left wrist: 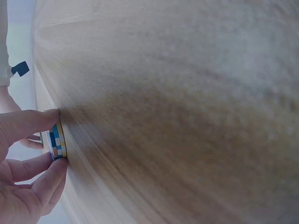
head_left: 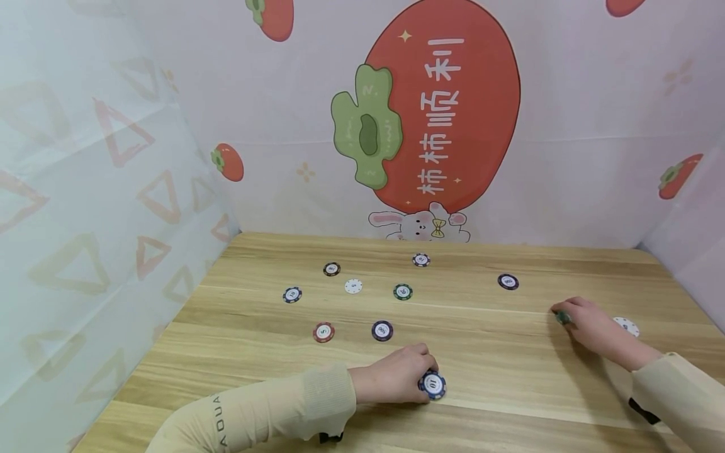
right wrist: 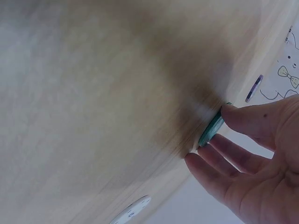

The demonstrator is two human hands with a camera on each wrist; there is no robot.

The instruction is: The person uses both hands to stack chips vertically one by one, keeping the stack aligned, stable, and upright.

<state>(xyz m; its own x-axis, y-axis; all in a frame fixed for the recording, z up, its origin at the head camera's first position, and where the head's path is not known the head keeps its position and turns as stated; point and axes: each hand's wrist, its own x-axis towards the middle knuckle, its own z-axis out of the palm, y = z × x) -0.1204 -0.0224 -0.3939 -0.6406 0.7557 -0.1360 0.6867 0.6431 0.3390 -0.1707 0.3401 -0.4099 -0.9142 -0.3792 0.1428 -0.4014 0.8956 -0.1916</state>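
My left hand (head_left: 398, 375) pinches a short stack of poker chips (head_left: 433, 385) near the front of the table. The top chip is blue and marked 10; in the left wrist view the stack's layered edge (left wrist: 57, 141) shows blue, white and yellow, between thumb and fingers, at the tabletop. Toward the right, my right hand (head_left: 591, 324) pinches a green poker chip (right wrist: 212, 127) between thumb and fingertips, close to the wood. A white chip (head_left: 627, 326) lies partly hidden behind that hand. Nearest the left hand lies a purple chip (head_left: 382, 330) marked 500.
Loose chips lie flat on the wooden table (head_left: 481, 352): a red one (head_left: 324, 332), a white one (head_left: 354, 286), a green one (head_left: 403, 291), a black one (head_left: 331, 269), blue ones (head_left: 292, 294) and a dark purple one (head_left: 508, 281). Printed cloth walls (head_left: 272, 189) border the table.
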